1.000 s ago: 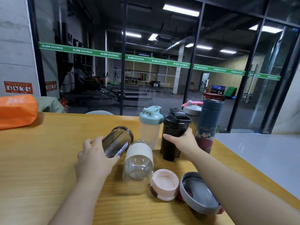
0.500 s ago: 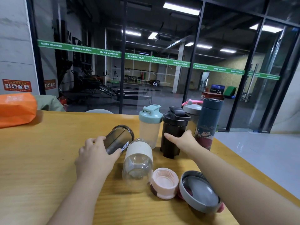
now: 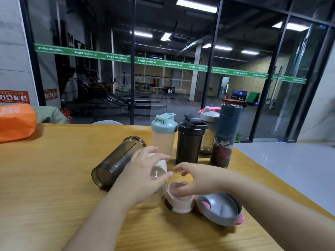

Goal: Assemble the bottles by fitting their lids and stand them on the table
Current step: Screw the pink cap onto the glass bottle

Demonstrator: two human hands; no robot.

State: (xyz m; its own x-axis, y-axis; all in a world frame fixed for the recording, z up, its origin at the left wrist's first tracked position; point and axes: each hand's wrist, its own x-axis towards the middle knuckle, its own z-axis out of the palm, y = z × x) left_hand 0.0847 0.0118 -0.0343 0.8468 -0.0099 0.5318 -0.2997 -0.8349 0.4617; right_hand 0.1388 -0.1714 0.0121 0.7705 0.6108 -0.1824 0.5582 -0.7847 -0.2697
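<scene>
Yellow wood desk (image 3: 54, 178), black shaker (image 3: 189, 140) standing upright toward the far edge, so using that as the anchor. Just left of it: clear shaker with teal lid (image 3: 164, 134), upright. Just right of it: grey-lidded shaker with pink loop (image 3: 209, 131), then a tall dark blue flask (image 3: 225, 134), both upright. Nearer and left of the black shaker: smoky lidless bottle (image 3: 116, 163) lying on its side, and beside that a clear bottle with a white band (image 3: 157, 171), also lying down, mostly hidden under the left hand (image 3: 145, 171). Left hand curled over it, fingers and thumb wrapped round the body. Straight in front of the black shaker: pink lid (image 3: 178, 198), open side up, right hand (image 3: 197, 178) hovering over it with fingers loosely spread, can't tell if touching. Grey lid (image 3: 220, 209) just right of the pink one. Orange bag (image 3: 15, 120) way off left.
</scene>
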